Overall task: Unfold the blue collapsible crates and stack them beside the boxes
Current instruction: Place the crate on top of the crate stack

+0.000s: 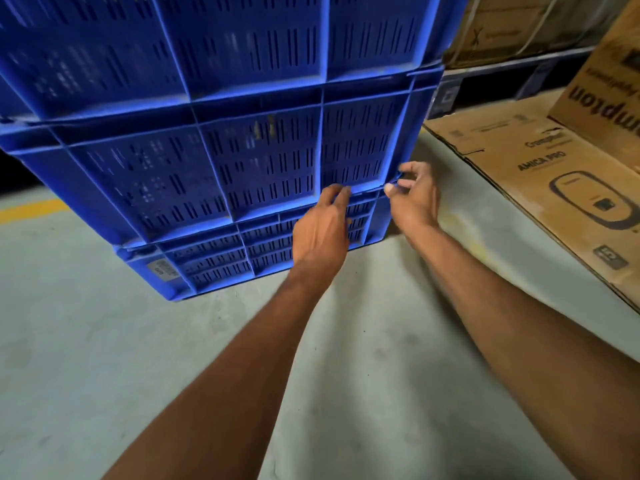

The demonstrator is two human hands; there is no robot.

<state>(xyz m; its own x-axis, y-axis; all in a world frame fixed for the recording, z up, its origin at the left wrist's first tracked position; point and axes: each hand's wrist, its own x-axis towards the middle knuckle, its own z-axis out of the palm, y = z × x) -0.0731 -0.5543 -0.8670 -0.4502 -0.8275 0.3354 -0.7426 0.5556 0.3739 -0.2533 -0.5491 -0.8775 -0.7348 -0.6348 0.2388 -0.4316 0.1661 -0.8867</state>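
Light is dim and even, with no clear source and no hard glare. The floor (104,341) reads pale grey-green, with only soft shadow under the crates (242,150). The far left behind them falls to near black. Wide-angle distortion bends straight edges, strongest at the top and sides. The upper crate and the boxes (554,174) at the right edge are slightly blurred.

Stacked crates (221,140) on the floor (104,341); cardboard boxes (540,188) just right, seemingly apart.
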